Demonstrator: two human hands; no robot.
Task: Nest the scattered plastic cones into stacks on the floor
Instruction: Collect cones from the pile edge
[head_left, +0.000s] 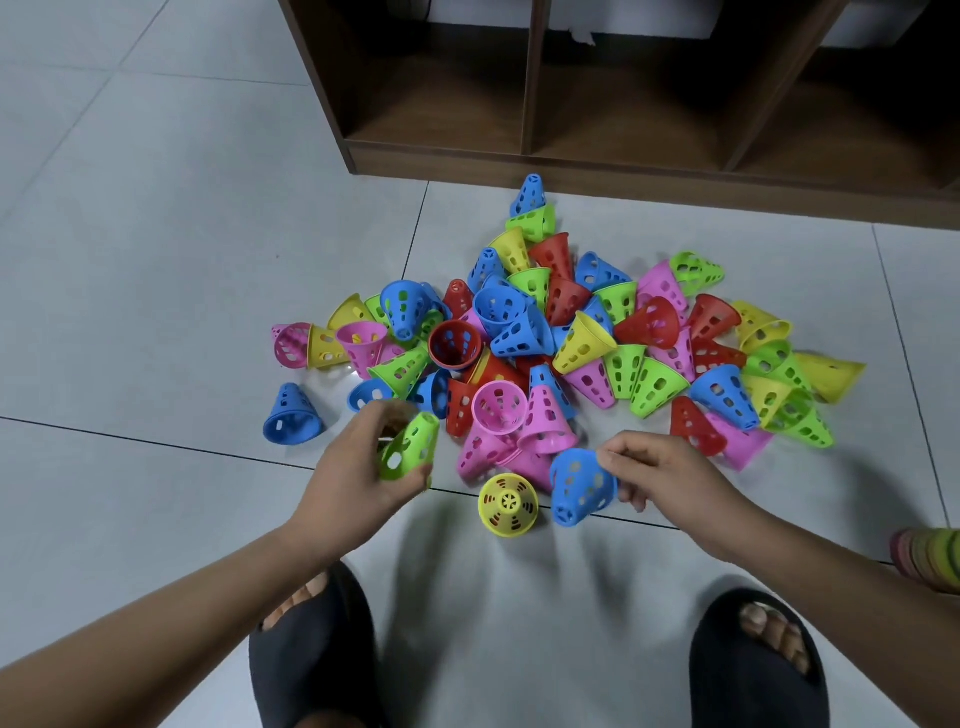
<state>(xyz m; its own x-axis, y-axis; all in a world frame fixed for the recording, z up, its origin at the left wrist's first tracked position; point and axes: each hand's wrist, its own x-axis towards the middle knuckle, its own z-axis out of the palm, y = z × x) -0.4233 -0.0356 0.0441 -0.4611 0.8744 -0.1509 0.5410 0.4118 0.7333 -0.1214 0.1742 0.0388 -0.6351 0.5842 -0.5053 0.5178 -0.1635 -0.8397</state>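
Note:
Several perforated plastic cones in blue, green, yellow, red and pink lie in a loose pile (561, 332) on the grey tiled floor. My left hand (363, 462) grips a green cone (410, 447) at the pile's near left edge. My right hand (660, 478) pinches the rim of a blue cone (579, 486) just off the floor. A yellow cone (508, 505) stands upright between my hands, seen from above. One blue cone (292, 415) lies apart on the left.
A dark wooden shelf unit (623, 161) with open compartments stands behind the pile. My two feet in black slippers (311, 649) are planted at the bottom of the view. A striped multicoloured object (930, 556) sits at the right edge.

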